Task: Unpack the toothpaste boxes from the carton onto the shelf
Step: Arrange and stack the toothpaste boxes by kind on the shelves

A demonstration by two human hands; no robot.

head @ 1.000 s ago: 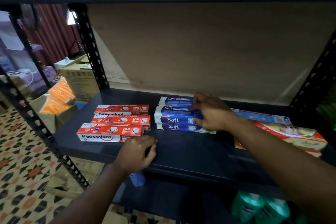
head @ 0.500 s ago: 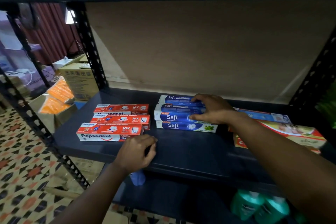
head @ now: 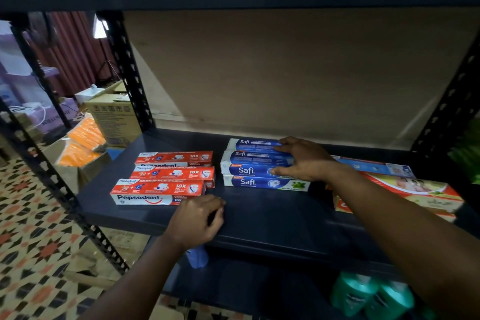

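Three red Pepsodent boxes (head: 158, 191) lie in a row on the left of the dark shelf (head: 272, 218). To their right is a stack of blue Safi boxes (head: 249, 170), with one more Safi box (head: 265, 184) in front of it. My right hand (head: 304, 160) lies over the right end of the stack, fingers across the top and thumb against the front face. My left hand (head: 194, 221) rests loosely curled on the shelf's front edge, just in front of the nearest Pepsodent box, with nothing visible in it.
More boxes, red and cream (head: 415, 192) and light blue (head: 374, 166), lie at the shelf's right. Green bottles (head: 371, 296) stand on the shelf below. A perforated upright (head: 130, 73) frames the left side. Cardboard cartons (head: 114, 117) and orange packs (head: 83, 140) sit beyond on the patterned floor.
My right hand has flattened and slid slightly back over the Safi stack, and the front Safi box now shows fully. My left hand has stayed in place.
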